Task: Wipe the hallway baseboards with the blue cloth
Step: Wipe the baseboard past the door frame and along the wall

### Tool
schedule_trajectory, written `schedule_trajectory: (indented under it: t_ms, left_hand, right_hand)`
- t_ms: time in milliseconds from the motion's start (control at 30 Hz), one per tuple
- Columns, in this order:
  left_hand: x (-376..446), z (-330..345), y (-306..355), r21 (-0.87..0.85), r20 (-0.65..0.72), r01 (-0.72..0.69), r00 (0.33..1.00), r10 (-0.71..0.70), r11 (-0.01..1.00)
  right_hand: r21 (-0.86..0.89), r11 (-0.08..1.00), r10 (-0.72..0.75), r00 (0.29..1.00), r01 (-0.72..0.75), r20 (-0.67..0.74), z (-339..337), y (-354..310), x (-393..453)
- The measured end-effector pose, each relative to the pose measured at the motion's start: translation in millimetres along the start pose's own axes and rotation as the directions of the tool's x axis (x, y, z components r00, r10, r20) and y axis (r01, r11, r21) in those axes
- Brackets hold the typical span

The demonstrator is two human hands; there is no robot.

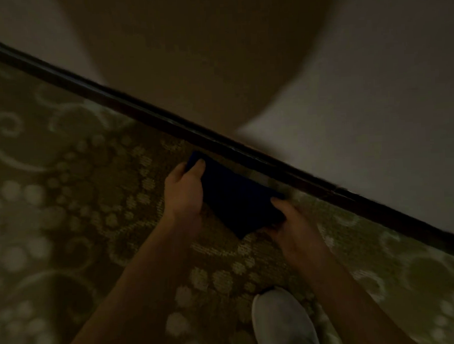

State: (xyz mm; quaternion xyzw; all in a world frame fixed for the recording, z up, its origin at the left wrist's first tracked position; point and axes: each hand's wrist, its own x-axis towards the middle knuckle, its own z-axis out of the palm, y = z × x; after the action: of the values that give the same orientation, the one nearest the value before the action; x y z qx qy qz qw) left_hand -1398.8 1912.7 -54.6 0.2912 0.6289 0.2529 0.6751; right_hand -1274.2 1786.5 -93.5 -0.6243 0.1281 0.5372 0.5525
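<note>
Head view: left hand (185, 189) and right hand (293, 223) each grip the folded blue cloth (237, 197) near the baseboard (166, 122).

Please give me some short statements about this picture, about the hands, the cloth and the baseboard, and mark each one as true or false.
1. Both hands hold the blue cloth. True: the left hand grips its left end and the right hand its right end.
2. The cloth is pressed flat against the baseboard. False: it is held beside it, over the carpet; contact cannot be seen.
3. The baseboard is white. False: it is dark, below a light wall.
4. A light-coloured shoe shows near the bottom edge. True.
5. The floor is bare wood. False: it is a patterned carpet.
</note>
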Motion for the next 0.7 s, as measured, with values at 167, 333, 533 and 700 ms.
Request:
schedule_trajectory:
  t_ms: [167,333,533,700]
  left_hand:
    - [-19.4,-20.5,20.3,0.095,0.019,0.025,0.999,-0.027,0.995]
    - [22.0,-17.4,39.7,0.095,-0.044,-0.048,0.998,0.052,0.994]
    - [63.3,38.7,12.4,0.230,-0.131,-0.149,0.974,0.183,0.962]
    - [24.0,97.8,-34.9,0.315,-0.262,-0.265,0.899,0.352,0.911]
  right_hand:
    - [-0.087,0.982,-0.177,0.978,0.168,-0.109,25.2,-26.6,-25.6]
    - [-0.005,0.986,-0.168,0.978,0.168,-0.125,62.8,-10.3,6.3]
    - [0.189,0.962,-0.167,0.973,0.195,-0.156,49.9,29.1,8.0]
    - [0.092,0.941,-0.273,0.888,0.327,-0.370,18.0,15.4,0.1]
